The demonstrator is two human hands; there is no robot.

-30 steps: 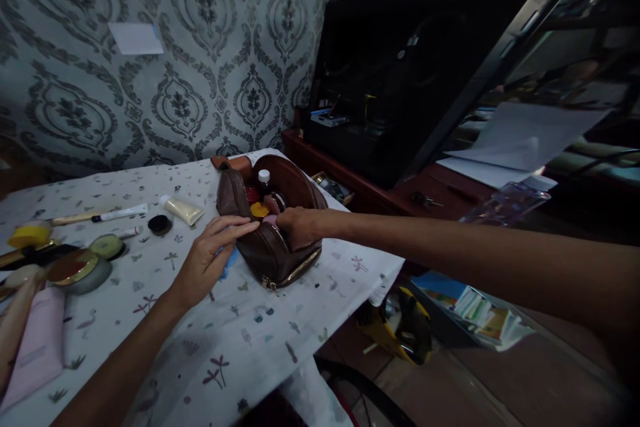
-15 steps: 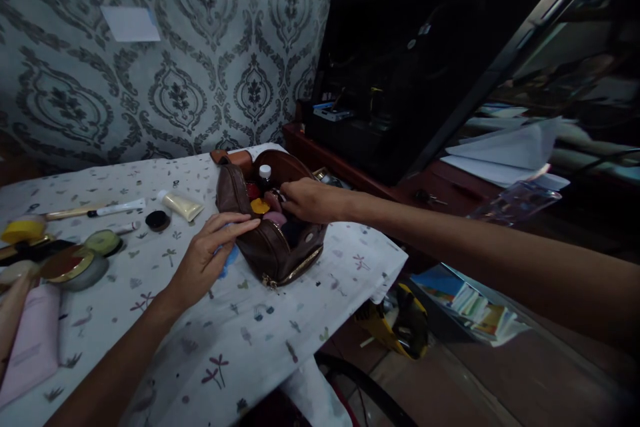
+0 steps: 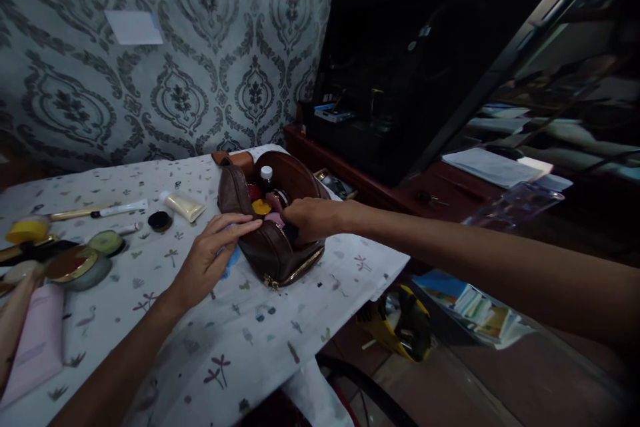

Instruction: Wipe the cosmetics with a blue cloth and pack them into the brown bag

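A brown leather-look pouch (image 3: 273,250) stands unzipped on the table, holding a dark bottle with a white cap (image 3: 267,175), a yellow item (image 3: 261,207) and pink items (image 3: 274,217). My left hand (image 3: 216,240) rests against its near left side, fingers stretched out over the rim. Inside the opening, my right hand (image 3: 313,219) reaches down with its fingers curled. The pouch and the hand itself hide the fingertips, so I cannot make out what they hold.
A cream tube (image 3: 183,206), black lid (image 3: 159,221), brush (image 3: 100,210), glass jar (image 3: 80,269) and pink tube (image 3: 37,343) lie to the left on the patterned cloth (image 3: 185,367). A large television (image 3: 400,73) stands at the right; below is a yellow-black bag (image 3: 395,327).
My right hand has shifted slightly toward me and lower in the pouch, uncovering more of the items behind it. My left hand stays on the rim.
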